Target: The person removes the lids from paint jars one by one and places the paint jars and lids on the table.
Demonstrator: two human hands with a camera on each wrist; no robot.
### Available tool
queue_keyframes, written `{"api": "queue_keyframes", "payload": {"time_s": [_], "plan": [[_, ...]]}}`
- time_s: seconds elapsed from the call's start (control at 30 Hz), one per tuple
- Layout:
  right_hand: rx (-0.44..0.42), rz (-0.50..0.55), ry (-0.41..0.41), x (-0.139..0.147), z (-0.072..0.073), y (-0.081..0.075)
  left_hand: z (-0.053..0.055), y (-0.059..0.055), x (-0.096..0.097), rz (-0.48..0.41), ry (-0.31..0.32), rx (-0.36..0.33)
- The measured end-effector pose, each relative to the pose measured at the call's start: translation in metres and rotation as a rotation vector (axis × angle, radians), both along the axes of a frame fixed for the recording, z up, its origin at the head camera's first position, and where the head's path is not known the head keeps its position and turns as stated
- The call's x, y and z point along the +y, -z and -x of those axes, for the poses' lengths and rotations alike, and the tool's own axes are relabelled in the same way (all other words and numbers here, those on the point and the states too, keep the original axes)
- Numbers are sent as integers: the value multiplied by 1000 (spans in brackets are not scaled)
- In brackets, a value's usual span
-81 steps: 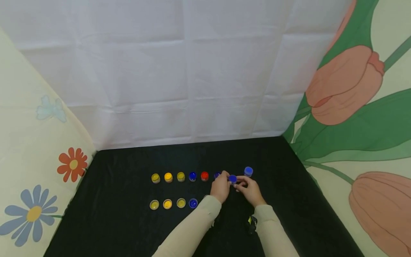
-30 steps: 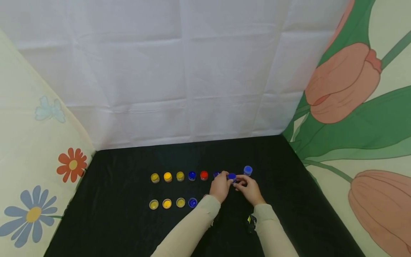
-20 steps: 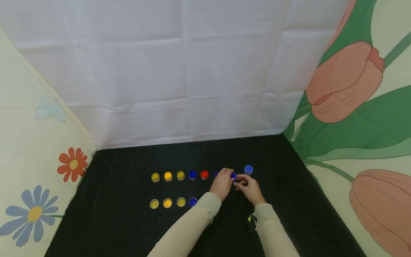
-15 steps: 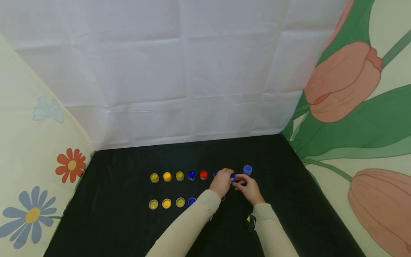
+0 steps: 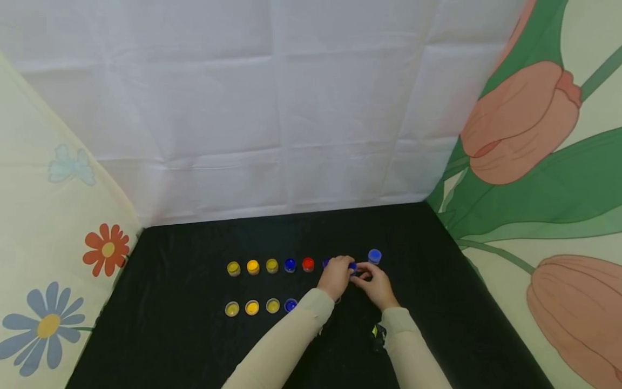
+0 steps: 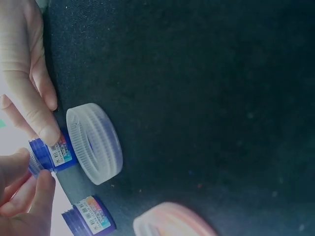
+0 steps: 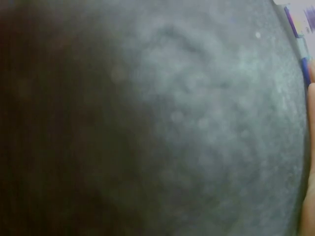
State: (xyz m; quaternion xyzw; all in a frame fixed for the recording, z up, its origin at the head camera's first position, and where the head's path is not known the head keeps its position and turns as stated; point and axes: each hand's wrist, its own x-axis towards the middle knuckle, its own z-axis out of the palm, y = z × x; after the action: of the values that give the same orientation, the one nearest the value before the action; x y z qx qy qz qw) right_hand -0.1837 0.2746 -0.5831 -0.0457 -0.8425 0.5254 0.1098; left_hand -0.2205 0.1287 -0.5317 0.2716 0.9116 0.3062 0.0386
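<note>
My hands meet at a small blue paint jar (image 5: 352, 268). In the left wrist view my right hand (image 6: 27, 69) pinches the labelled body of the jar. My left hand (image 5: 335, 278) curls over the top and grips the lid (image 6: 33, 164), its translucent ribbed edge showing between the fingers. The blue threaded neck is partly exposed. Just beside my left hand stands an open blue jar (image 6: 91, 216). A clear loose lid (image 6: 93, 143) lies on the black cloth in front. In the right wrist view only a strip of my right hand (image 7: 310, 157) shows.
To the left runs a row of open jars, including yellow ones (image 5: 252, 267), a blue one (image 5: 290, 265) and a red one (image 5: 308, 264). Paint-stained lids (image 5: 252, 307) line up in front. A capped blue jar (image 5: 374, 256) stands beyond my right hand. White cloth (image 5: 218, 108) hangs behind.
My left hand has rolled from beside the jar to over its top, covering more of it. The right hand stays nearly in place. A clear rim has come into view by the left wrist.
</note>
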Motion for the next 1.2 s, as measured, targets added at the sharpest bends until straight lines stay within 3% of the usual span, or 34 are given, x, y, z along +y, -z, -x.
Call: {"api": "queue_keyframes", "payload": {"time_s": [0.27, 0.63, 0.97, 1.2], "plan": [[-9, 11, 3, -3, 2, 0, 1, 5, 0, -27, -45, -9], [-5, -5, 17, -6, 2, 1, -2, -4, -4, -150, -120, -88], [1, 14, 40, -5, 2, 4, -17, 2, -16, -322, -99, -94], [22, 28, 69, -5, 2, 4, -25, 7, -26, -295, -56, -89]]}}
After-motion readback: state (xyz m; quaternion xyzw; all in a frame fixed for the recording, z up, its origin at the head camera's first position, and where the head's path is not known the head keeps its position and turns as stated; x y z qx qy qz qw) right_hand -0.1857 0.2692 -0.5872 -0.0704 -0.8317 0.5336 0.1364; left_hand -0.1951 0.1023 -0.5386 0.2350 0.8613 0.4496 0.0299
